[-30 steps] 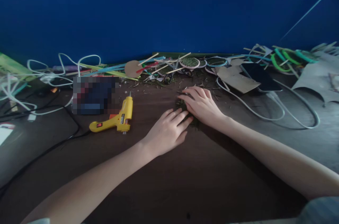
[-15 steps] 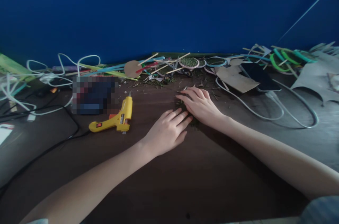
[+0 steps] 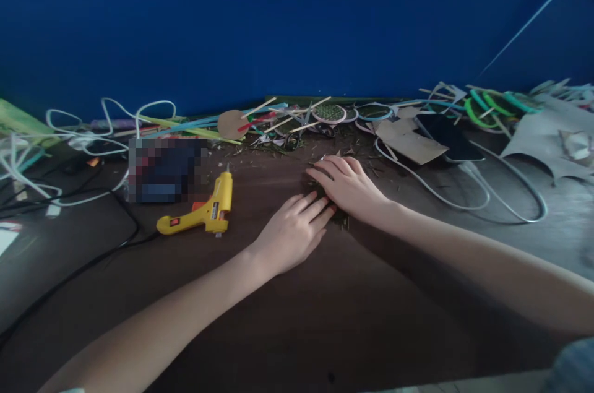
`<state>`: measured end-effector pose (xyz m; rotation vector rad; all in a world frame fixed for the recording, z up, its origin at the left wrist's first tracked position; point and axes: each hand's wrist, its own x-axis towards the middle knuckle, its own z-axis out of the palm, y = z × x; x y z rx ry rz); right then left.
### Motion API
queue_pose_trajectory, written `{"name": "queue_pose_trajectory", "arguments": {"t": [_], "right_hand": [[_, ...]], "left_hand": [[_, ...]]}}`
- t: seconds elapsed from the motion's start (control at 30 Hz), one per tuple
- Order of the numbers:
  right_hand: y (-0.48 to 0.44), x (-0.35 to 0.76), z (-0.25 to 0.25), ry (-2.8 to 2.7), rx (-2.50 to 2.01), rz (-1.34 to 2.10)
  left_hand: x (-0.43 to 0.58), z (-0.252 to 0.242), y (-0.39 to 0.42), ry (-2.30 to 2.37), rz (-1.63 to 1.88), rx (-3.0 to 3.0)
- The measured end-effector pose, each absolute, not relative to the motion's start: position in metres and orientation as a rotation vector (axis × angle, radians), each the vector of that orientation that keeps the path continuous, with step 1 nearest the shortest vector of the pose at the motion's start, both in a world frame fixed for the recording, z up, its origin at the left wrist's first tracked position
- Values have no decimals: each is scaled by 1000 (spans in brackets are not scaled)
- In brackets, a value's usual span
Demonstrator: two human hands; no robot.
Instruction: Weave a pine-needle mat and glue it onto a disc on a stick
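Note:
Both of my hands lie low over the brown table [image 3: 297, 325], around a small heap of dark green plant scraps [image 3: 342, 220]. My left hand [image 3: 291, 233] is palm down with its fingers stretched out, their tips at the near left side of the scraps. From the right, my right hand [image 3: 352, 190] arches over the heap, fingers extended and slightly bent. Its fingertips sit just beyond those of the left. Most of the heap is hidden under the fingers. Left of my left hand lies a yellow glue gun [image 3: 218, 207], its nozzle pointing away from me.
Along the blue wall [image 3: 297, 21] run scissors [image 3: 305, 117], sticks, a cardboard disc [image 3: 231, 125] and coloured rings [image 3: 485, 109]. A phone [image 3: 450, 136] with a white cable lies right, beside cardboard pieces [image 3: 411, 140]. White cords [image 3: 83, 198] tangle at left, near a pixelated patch.
My hands stay over the plant scraps, with only slight finger shifts. The view has turned a little, so things on the right appear farther left.

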<state>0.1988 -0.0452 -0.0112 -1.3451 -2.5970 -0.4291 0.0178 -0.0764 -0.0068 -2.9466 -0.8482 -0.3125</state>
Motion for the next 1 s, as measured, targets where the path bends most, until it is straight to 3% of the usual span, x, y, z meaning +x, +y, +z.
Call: {"name": "queue_pose_trajectory", "arguments": {"t": [1.0], "right_hand": [[-42,200,-14,-2581,-1408,-331]], "left_hand": [[17,-5,-78,-850,-320,-2944]]}}
